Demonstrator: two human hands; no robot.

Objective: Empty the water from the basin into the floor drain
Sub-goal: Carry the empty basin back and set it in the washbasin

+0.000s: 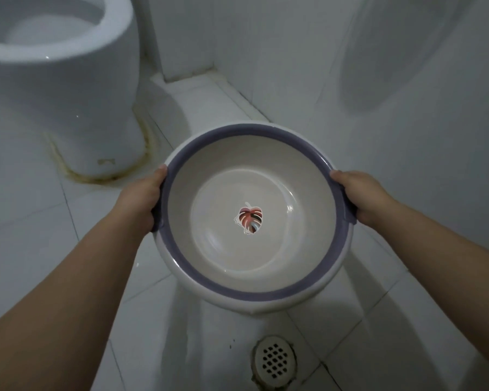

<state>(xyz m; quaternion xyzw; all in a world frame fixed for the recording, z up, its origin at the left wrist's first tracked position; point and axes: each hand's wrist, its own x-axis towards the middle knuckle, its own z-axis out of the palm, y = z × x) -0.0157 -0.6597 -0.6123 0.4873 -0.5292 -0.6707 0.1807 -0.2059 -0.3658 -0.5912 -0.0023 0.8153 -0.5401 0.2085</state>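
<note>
I hold a round cream basin (308,182) with a purple rim and a leaf picture on its bottom, raised above the floor. My left hand (141,196) grips its left rim and my right hand (362,197) grips its right rim. A shallow layer of clear water lies in the bottom. The basin sits roughly level. The round floor drain (274,361) with its perforated white grate lies in the tiled floor just below the basin's near edge.
A white toilet (60,80) stands at the upper left, with yellowish staining around its base. White tiled walls close the space behind and to the right. The white floor tiles (40,249) around the drain look wet.
</note>
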